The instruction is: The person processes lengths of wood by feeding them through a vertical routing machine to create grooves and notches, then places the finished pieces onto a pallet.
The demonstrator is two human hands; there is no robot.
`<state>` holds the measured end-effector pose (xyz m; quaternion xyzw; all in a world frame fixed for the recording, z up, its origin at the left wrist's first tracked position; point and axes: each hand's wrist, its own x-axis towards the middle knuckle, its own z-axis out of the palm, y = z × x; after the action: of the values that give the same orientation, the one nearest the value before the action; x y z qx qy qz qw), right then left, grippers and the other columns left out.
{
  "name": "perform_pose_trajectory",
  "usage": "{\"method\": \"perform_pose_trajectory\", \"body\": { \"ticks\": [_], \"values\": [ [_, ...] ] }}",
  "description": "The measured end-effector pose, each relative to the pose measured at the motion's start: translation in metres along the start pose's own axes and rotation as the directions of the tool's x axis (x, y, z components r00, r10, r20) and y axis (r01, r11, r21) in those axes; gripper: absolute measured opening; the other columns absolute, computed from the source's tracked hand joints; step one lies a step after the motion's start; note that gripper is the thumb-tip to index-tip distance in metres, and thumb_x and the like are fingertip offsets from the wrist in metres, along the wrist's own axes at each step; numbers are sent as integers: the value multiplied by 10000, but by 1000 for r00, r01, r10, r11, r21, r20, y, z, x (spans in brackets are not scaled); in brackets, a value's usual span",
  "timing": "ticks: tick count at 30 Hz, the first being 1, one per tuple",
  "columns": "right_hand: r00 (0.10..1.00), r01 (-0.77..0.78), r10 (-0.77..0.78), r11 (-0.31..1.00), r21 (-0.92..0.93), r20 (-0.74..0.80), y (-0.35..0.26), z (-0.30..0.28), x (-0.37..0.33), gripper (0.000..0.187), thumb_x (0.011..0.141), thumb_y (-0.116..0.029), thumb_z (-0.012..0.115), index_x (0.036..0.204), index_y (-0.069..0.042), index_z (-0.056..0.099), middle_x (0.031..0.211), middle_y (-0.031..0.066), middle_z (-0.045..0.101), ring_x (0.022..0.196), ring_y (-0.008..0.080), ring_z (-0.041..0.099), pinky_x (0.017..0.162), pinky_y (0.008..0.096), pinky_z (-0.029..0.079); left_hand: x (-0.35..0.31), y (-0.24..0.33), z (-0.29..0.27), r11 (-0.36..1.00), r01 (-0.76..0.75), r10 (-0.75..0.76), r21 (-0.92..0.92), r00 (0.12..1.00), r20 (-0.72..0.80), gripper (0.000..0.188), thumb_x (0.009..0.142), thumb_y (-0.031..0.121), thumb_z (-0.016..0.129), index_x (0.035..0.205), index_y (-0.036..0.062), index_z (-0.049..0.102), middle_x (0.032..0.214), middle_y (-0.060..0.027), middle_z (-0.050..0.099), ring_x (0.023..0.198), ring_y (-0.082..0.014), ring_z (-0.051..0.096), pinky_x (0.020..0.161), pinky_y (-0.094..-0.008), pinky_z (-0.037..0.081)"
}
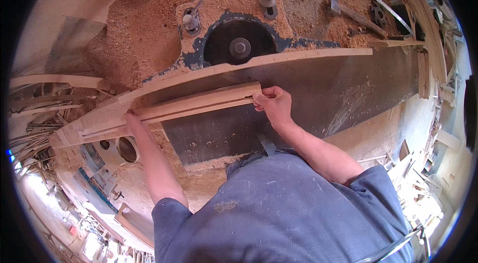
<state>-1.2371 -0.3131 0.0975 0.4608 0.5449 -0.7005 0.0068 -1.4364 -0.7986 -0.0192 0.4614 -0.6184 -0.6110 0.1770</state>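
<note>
A pale wooden strip [199, 99] with a long dark groove down its length lies slantwise on the dark metal machine table [318, 93]. My right hand [276, 105] pinches its right end between thumb and fingers. Farther left, my left hand [133, 122] is closed on the strip's near edge; its fingers are partly hidden. Just beyond the strip runs a long wooden fence [298, 56], its left part reaching toward the far end of the strip. Behind the fence sits a round spindle [240, 48] in a dark opening of the machine housing.
Wood shavings [149, 29] heap around the housing, which carries two bolts with knobs. A hammer [356, 15] and a metal square [391, 9] lie at the back right, near stacked boards [428, 29]. Thin offcuts [40, 133] pile up at the left.
</note>
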Motion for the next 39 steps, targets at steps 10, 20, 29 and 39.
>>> {"method": "perform_pose_trajectory", "body": {
  "ticks": [10, 20, 29, 39],
  "values": [
    [961, 219, -145, 920, -325, 237, 24, -40, -26, 187, 839, -60, 744, 982, 41, 677, 813, 93, 716, 718, 128, 673, 632, 289, 537, -112, 103, -97, 908, -161, 207, -387, 975, 81, 544, 732, -51, 664, 1255, 26, 537, 1245, -165, 590, 1116, -367, 595, 951, -557, 542],
    [906, 405, -284, 798, -445, 315, 28, -98, -18, 199, 819, -59, 668, 1000, 18, 700, 849, 134, 725, 765, 199, 699, 698, 321, 545, -324, 233, -80, 581, -565, 753, -586, 646, 124, 899, 632, -19, 692, 1480, 61, 405, 1365, -112, 527, 1250, -326, 530, 1163, -498, 400],
    [428, 728, -750, 617, 299, 504, -182, -138, -96, 416, 899, -188, 705, 1277, -30, 626, 1124, 57, 688, 1036, 140, 626, 942, 305, 491, -569, 255, -11, 330, -707, 898, -626, 30, 439, 701, 776, -23, 648, 1444, 45, 449, 1233, -216, 613, 1124, -341, 629, 974, -435, 530],
    [605, 702, -795, 504, 504, -48, -256, -309, -102, 553, 940, -156, 616, 1350, 180, 460, 1406, 308, 515, 1325, 442, 498, 1174, 556, 346, -723, 84, 62, 207, -749, 811, -629, -228, 538, 525, 766, 67, 711, 1265, 4, 560, 1152, -178, 564, 1089, -344, 574, 960, -447, 477]
  ]
}}
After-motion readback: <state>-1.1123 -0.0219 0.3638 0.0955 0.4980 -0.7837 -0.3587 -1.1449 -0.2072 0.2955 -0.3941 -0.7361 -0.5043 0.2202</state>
